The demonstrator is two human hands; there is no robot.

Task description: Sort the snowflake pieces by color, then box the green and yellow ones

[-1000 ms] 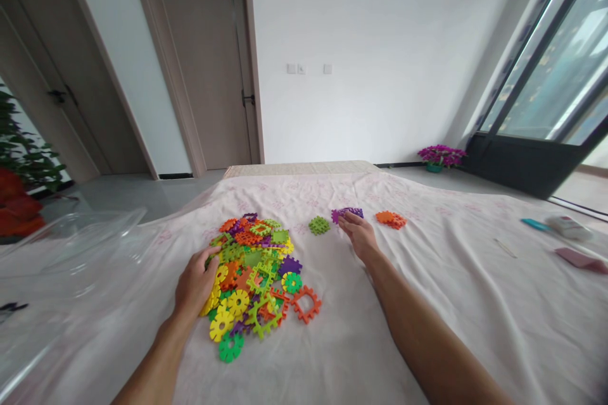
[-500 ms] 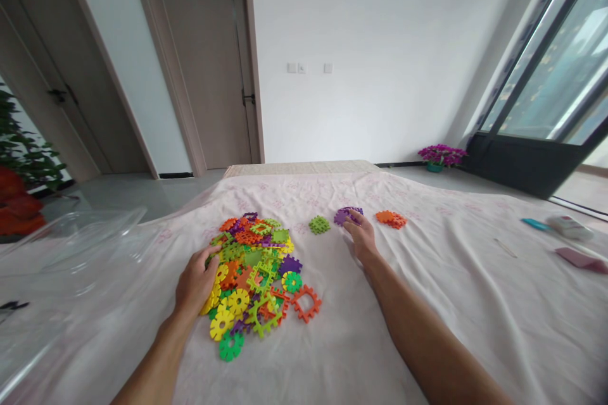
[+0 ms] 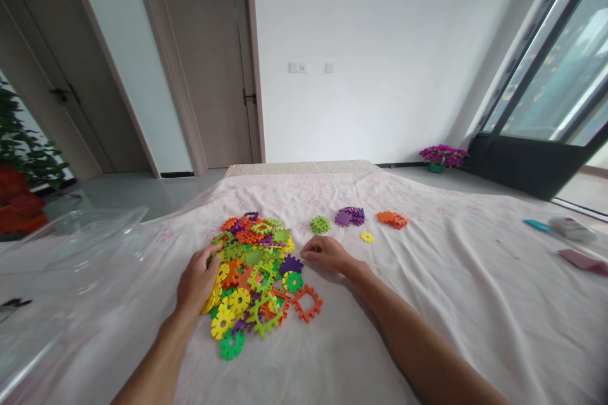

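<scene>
A heap of colourful plastic interlocking pieces point(image 3: 256, 266) lies on the pale pink cloth point(image 3: 427, 304). My left hand point(image 3: 198, 280) rests on the heap's left edge, fingers curled over yellow and green pieces. My right hand point(image 3: 327, 252) hovers low just right of the heap, near a purple piece point(image 3: 291, 264), fingers loosely extended and holding nothing. Beyond it lie separate small groups: a light green piece point(image 3: 320, 224), purple pieces point(image 3: 350, 216), orange pieces point(image 3: 392, 219) and one yellow piece point(image 3: 367, 237).
A clear plastic container point(image 3: 71, 234) sits at the left on the cloth. At the far right lie a teal item point(image 3: 538, 225), a white item point(image 3: 572, 228) and a dark pink item point(image 3: 582, 261). Doors, a purple flower pot point(image 3: 441, 157) and a glass door stand behind.
My right hand drew back from the purple pieces towards the heap, leaving them on the cloth. A yellow piece, hidden before, now shows near them. My left hand stayed put.
</scene>
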